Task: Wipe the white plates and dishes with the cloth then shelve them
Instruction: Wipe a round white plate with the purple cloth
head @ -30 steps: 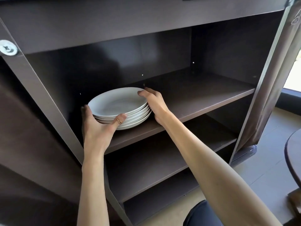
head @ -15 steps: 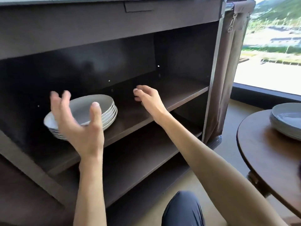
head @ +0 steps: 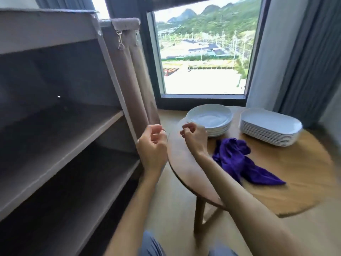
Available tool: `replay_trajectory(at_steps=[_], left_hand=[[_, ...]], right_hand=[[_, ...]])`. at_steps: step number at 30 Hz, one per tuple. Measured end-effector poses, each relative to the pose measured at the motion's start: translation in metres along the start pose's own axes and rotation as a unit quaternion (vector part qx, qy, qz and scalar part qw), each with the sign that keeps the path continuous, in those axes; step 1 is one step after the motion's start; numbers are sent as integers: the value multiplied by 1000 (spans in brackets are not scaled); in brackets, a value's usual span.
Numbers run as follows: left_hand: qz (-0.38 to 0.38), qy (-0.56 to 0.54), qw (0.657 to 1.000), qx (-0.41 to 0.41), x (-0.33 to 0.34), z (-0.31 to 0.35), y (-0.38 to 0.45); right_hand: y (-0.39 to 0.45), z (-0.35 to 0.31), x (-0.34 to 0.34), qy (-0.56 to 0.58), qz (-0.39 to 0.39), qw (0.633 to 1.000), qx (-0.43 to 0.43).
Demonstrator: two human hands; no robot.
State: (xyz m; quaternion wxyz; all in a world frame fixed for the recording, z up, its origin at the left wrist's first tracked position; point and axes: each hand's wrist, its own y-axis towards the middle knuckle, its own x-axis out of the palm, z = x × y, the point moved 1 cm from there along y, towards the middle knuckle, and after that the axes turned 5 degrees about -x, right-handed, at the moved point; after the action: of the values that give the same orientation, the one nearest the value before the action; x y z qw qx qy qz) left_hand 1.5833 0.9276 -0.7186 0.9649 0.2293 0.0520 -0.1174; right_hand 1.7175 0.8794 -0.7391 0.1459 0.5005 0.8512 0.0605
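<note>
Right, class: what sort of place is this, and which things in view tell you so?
Probably a dining corner of an upper-floor room or flat: stacked white plates on a round wooden table, open shelving beside it, and a window overlooking buildings and hills.

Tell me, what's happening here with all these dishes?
A person is between steps of wiping and shelving dishes. Both hands, left hand and right hand, hang loosely curled and hold nothing. On the round table sit a stack of round plates, a stack of oblong dishes and a purple cloth. The open shelf unit stands alongside.
</note>
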Motion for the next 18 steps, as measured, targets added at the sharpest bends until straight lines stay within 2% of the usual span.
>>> replay_trajectory(at_steps=[2,6,9,10,12,14,18], left_hand=[[-63,16,996,-59,55,-7,11],[-156,144,969,-129,144,-25,38],[-174,203,950,-163,188,-37,58],[-163,216,948,-170,197,-42,65],[-142,237,942,-190,207,-51,79],[-148,249,932,-217,209,-60,93],[-176,275,923,-205,209,-63,108]], right_hand=[[9,25,-42,-63,44,997,21],[17,53,-95,-106,114,988,6],[20,67,-121,-178,175,967,-48],[23,74,-129,-239,169,955,-44],[28,97,-144,-370,108,922,31],[29,115,-155,-387,79,911,118],[39,125,-154,-387,111,911,87]])
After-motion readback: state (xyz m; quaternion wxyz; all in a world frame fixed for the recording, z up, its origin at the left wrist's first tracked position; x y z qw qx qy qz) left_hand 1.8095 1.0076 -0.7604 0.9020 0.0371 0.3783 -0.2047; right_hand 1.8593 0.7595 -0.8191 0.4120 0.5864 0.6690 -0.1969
